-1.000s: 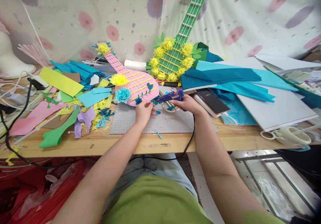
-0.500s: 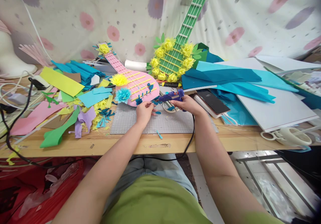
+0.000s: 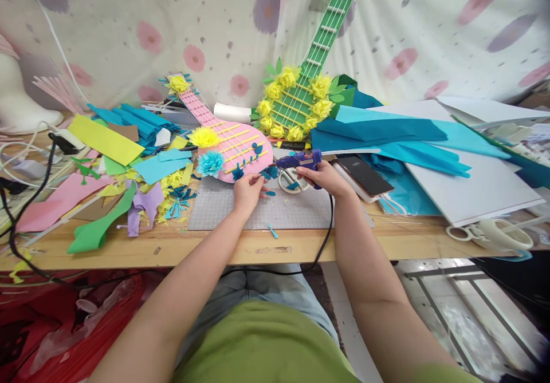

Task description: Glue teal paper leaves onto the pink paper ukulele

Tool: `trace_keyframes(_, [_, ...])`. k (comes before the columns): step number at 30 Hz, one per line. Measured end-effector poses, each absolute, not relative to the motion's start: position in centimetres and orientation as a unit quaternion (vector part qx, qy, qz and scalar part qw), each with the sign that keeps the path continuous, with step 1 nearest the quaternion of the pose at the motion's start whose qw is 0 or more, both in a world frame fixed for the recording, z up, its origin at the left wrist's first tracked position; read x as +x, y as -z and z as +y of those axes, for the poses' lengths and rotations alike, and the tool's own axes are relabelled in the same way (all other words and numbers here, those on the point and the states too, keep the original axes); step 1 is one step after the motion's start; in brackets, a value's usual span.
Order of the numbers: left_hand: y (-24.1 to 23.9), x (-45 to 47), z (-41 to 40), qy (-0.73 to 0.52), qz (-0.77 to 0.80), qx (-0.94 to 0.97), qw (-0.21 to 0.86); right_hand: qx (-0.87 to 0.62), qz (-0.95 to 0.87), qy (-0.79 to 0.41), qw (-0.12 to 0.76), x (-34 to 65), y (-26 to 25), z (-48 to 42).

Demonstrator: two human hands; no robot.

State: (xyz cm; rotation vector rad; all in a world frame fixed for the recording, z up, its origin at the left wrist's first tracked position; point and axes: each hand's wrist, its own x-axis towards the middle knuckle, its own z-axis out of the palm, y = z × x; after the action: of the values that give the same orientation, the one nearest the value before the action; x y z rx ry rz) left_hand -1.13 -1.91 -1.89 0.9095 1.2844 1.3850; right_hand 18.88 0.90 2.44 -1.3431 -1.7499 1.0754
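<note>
My right hand (image 3: 323,176) is wrapped round a purple glue gun (image 3: 296,159) with a white glue stick out of its back, its nozzle pointing left. In my left hand (image 3: 249,190) a dark teal paper leaf (image 3: 270,172) is pinched at the fingertips, close to the nozzle. Just behind that hand lies a pink paper guitar (image 3: 251,137) with yellow strips, a yellow paper flower (image 3: 203,137) and a light blue one (image 3: 210,164). Both hands are over the grey cutting mat (image 3: 215,214). White-handled scissors (image 3: 286,184) lie under the glue gun.
A green paper guitar (image 3: 320,54) with yellow flowers leans at the back. Paper scraps (image 3: 148,200) cover the left side. To the right are a phone (image 3: 367,176), blue crepe paper (image 3: 387,129), white boards (image 3: 476,182) and a tape roll (image 3: 502,234). The glue gun's black cord (image 3: 329,228) hangs over the table edge.
My right hand has drawn the glue gun slightly right and up, away from the leaf, so more of the leaf shows. My left hand has stayed almost still.
</note>
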Motion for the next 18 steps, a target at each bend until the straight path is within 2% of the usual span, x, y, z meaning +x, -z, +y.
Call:
trace_keyframes(5, [1.8,-1.2,-2.0,-0.584,0.512,0.369,0.51,-0.503,-0.624,-0.383,0.459,19.5,-2.1,1.9])
trace_keyframes(9, [1.6,-1.2,-2.0,-0.589,0.51,0.361,0.513,-0.585,-0.54,-0.304,0.524,19.9,-0.8,3.5])
trace_keyframes(11, [1.5,-1.2,-2.1,-0.594,0.504,0.359,0.514,-0.633,-0.526,-0.276,0.496,20.0,0.0,4.3])
trace_keyframes(18, [1.5,-1.1,-2.4,-0.601,0.481,0.38,0.513,-0.713,-0.594,-0.195,0.319,19.2,0.7,5.0])
